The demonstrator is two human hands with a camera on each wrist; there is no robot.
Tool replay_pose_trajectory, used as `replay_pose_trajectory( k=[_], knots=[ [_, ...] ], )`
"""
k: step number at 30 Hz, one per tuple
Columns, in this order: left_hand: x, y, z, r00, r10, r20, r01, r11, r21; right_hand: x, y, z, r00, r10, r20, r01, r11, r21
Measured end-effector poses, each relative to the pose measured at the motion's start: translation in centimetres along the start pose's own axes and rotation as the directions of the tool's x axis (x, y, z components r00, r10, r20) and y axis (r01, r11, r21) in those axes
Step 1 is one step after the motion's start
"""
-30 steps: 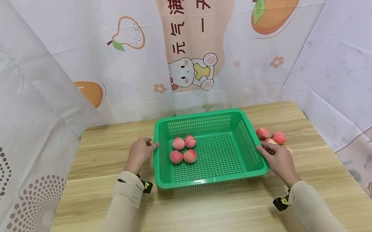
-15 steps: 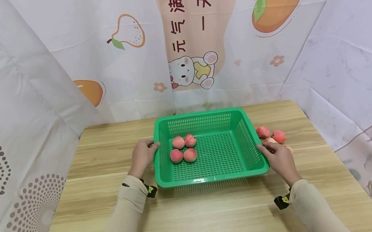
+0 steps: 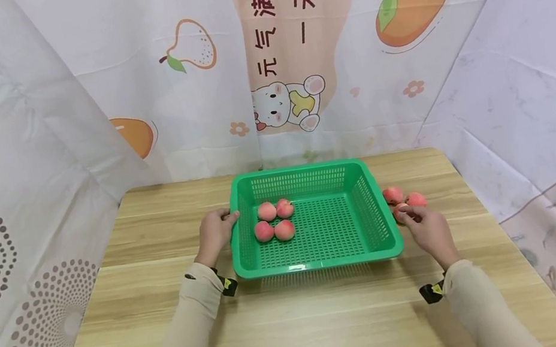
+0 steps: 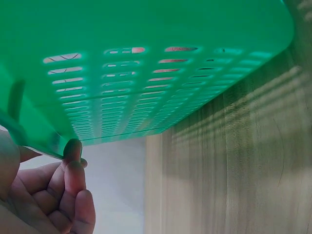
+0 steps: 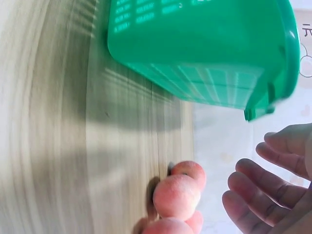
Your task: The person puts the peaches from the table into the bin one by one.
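Note:
A green plastic basket [image 3: 320,264] with slotted walls stands on the table. Its left rim is pinched between the thumb and curled fingers of my left hand [image 3: 213,234], which the left wrist view shows up close. Several pink peaches [image 3: 284,231] sit together in the left part of the basket. My right hand [image 3: 434,234] is off the right rim, its fingers relaxed and holding nothing; the right wrist view shows a gap between the hand and the basket. More peaches [image 5: 176,197] lie on the table just right of the basket, beyond the right fingertips in the head view and partly hidden there.
The wooden table [image 3: 335,328] extends in front of the basket and to both sides. Printed cloth [image 3: 203,112] hangs behind its back edge and along both sides. Each wrist wears a small black camera [image 3: 432,293] on a strap.
My right hand has let go of the basket's right rim and moved slightly right, over the loose peaches. The left hand keeps its grip, and the basket stays in about the same place.

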State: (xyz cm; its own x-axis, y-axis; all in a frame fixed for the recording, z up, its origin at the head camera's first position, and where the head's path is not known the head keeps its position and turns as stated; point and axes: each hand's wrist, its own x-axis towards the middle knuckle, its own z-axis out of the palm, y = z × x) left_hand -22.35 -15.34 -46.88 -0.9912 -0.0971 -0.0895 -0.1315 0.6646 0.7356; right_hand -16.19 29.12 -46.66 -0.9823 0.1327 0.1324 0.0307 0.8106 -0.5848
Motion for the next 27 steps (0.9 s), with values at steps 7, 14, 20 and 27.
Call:
replay_pose_trajectory(
  k=[7,14,20,27],
  knots=[
    [0.2,-0.1,-0.1,1.000,-0.002,0.005,0.002,1.000,-0.001,1.1,1.0,-1.4,1.000,0.015,0.007,-0.015,1.000,-0.022],
    [0.3,-0.2,0.0,1.000,-0.010,0.013,0.010,1.000,-0.018,2.1,2.3,-2.1,0.997,0.083,-0.006,-0.083,0.994,-0.074],
    [0.3,-0.2,-0.1,1.000,-0.004,-0.001,0.004,1.000,-0.017,2.2,3.4,-2.1,0.996,0.086,0.006,-0.085,0.993,-0.079],
    [0.3,-0.3,0.2,1.000,-0.012,0.001,0.012,0.999,-0.038,2.4,4.7,-2.0,0.994,0.090,0.053,-0.084,0.990,-0.111]
  ],
)
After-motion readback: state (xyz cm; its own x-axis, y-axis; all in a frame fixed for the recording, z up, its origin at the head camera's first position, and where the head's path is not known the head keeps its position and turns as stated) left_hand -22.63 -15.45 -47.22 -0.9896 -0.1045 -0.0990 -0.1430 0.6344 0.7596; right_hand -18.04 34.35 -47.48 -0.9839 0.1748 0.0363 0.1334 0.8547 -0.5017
